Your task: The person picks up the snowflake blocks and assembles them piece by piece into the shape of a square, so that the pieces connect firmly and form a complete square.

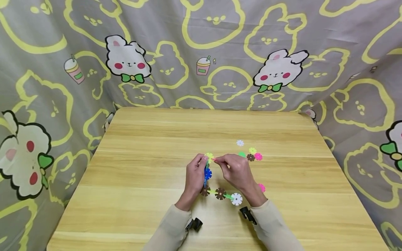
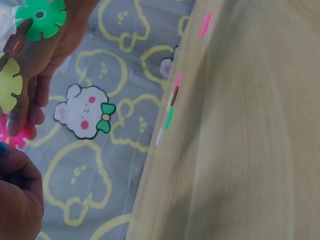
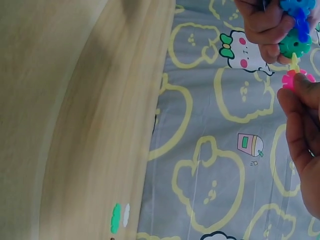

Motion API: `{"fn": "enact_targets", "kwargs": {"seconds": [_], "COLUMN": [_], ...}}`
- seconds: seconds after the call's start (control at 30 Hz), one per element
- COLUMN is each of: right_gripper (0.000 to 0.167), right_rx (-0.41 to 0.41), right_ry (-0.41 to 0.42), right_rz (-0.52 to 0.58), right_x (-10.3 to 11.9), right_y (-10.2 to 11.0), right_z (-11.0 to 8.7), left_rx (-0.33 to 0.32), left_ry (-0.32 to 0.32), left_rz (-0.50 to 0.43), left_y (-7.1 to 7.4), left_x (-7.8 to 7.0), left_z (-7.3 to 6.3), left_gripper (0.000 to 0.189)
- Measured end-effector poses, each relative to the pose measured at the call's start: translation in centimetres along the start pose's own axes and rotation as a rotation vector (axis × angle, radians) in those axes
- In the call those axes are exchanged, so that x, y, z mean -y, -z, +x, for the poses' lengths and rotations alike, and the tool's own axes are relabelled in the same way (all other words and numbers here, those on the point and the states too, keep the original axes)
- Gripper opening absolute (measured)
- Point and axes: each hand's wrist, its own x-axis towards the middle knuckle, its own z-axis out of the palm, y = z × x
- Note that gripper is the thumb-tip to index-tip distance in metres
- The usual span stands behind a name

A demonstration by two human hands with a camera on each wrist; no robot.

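My left hand (image 1: 195, 176) grips a chain of slotted plastic flower discs, interlocked edge to edge. A yellow disc (image 1: 209, 157) is at the chain's upper end, with a green disc (image 3: 295, 46) and a blue disc (image 1: 208, 173) below it. The lower part trails right through brown discs (image 1: 220, 193) to a white disc (image 1: 237, 199). My right hand (image 1: 237, 170) pinches a pink disc (image 3: 288, 80) between thumb and finger. In the right wrist view the pink disc touches the yellow one; how deep the slots engage is unclear.
Loose discs lie on the wooden table (image 1: 141, 150) beyond my right hand: white (image 1: 240, 143), yellow (image 1: 252, 151), green (image 1: 241, 154), brown (image 1: 250, 157) and pink (image 1: 258, 156). Another pink disc (image 1: 262, 187) sits beside the right wrist. A patterned curtain (image 1: 176, 28) surrounds the table's back and sides.
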Motion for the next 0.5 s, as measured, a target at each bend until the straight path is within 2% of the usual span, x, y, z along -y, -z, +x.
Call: {"fn": "enact_targets", "kwargs": {"seconds": [0.07,0.2,0.37,0.5], "right_gripper": [0.008,0.002,0.004,0.010], "right_rx": [0.006,0.033,0.064,0.066], "right_ry": [-0.011,-0.027,-0.041,-0.045], "right_rz": [0.004,0.000,-0.008,-0.002], "right_x": [-0.03,-0.08,-0.17,-0.26], "right_y": [-0.10,-0.07,-0.02,-0.04], "right_z": [0.07,0.08,0.00,-0.10], "left_rx": [0.003,0.007,0.004,0.020], "left_ry": [-0.001,0.001,0.003,0.012], "left_rz": [0.009,0.016,-0.002,-0.011], "left_y": [0.11,0.11,0.01,-0.04], "left_x": [0.07,0.28,0.62,0.75], "left_z": [0.09,0.17,0.10,-0.03], "left_gripper": [0.024,0.024,0.024,0.024]}}
